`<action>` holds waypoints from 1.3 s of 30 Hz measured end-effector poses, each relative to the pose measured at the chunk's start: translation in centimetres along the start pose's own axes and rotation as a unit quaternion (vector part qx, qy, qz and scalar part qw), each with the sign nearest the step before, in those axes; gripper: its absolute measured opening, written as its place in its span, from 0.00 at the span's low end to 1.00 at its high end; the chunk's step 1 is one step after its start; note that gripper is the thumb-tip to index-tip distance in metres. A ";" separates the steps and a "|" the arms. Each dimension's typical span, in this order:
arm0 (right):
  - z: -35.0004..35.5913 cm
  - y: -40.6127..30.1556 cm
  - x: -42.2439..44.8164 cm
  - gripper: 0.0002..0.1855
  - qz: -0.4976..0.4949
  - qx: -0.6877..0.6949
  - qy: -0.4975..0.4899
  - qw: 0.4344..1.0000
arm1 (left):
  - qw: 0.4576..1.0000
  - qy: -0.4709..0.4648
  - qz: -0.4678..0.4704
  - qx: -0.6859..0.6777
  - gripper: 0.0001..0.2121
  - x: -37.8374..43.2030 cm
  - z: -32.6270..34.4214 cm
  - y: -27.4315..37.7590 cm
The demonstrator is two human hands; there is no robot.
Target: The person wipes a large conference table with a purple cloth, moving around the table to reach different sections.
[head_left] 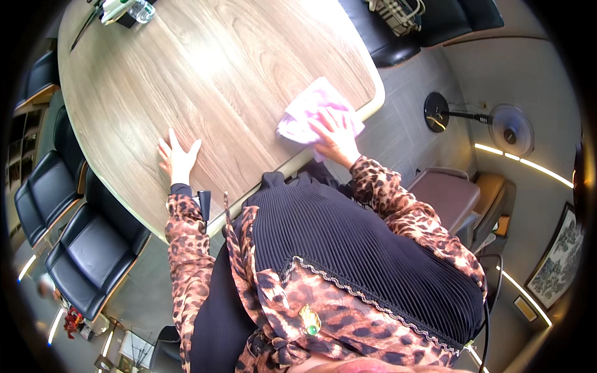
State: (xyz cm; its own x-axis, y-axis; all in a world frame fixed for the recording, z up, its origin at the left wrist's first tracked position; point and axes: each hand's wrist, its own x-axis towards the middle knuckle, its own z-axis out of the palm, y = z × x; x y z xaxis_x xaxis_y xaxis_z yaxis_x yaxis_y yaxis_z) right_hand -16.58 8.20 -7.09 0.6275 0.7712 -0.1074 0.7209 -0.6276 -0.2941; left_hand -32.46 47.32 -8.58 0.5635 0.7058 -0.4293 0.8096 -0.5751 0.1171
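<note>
A wood-grain table [224, 93] with a pale rim spreads out before me. My right hand [336, 137] presses a pink cloth [311, 106] onto the tabletop near its right front corner. Part of the cloth hangs over the rim, and the fingers lie spread across it. To the left, my left hand [177, 156] rests on the bare wood with its fingers apart, holding nothing. A dark band or device [204, 205] sits at the left wrist.
Black chairs [95, 254] line the left side. At the far left of the tabletop stand a clear plastic bottle [141, 11] and other items. A checked bag [399, 16] lies on a black seat [387, 44]. A standing fan [510, 135] and a brown chair [445, 196] are at right.
</note>
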 end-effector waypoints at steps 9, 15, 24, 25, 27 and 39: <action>-1.7 9.1 12.2 0.36 0.066 -0.083 0.029 0.994 | 0.993 -0.048 -0.094 -0.048 0.56 0.5 0.5 -4.6; -1.2 7.7 26.6 0.34 0.005 -0.101 0.051 0.994 | 0.992 -0.054 -0.110 -0.041 0.58 -0.6 0.4 -5.5; 1.6 -8.6 33.3 0.34 -0.144 -0.051 -0.020 0.988 | 0.992 -0.058 -0.104 -0.043 0.58 -1.2 -1.5 -2.5; 1.4 -11.1 31.9 0.34 -0.165 -0.042 -0.041 0.984 | 0.991 -0.056 -0.114 -0.040 0.58 -1.4 -1.5 -3.0; 1.7 -12.9 29.0 0.33 -0.220 -0.035 -0.023 0.974 | 0.992 -0.055 -0.111 -0.038 0.58 -1.2 -1.3 -2.5; 0.6 -1.4 3.4 0.38 -0.103 0.033 -0.031 0.994 | 0.995 -0.051 -0.087 -0.022 0.58 -0.4 -0.1 -0.5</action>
State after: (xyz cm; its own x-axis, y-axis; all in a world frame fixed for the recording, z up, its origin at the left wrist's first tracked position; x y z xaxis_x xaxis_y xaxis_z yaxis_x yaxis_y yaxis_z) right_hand -15.67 11.74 -7.60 0.4486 0.8886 -0.0957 0.8098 -0.4494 -0.3772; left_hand -33.04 47.34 -8.35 0.3959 0.7465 -0.5348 0.9012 -0.4277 0.0701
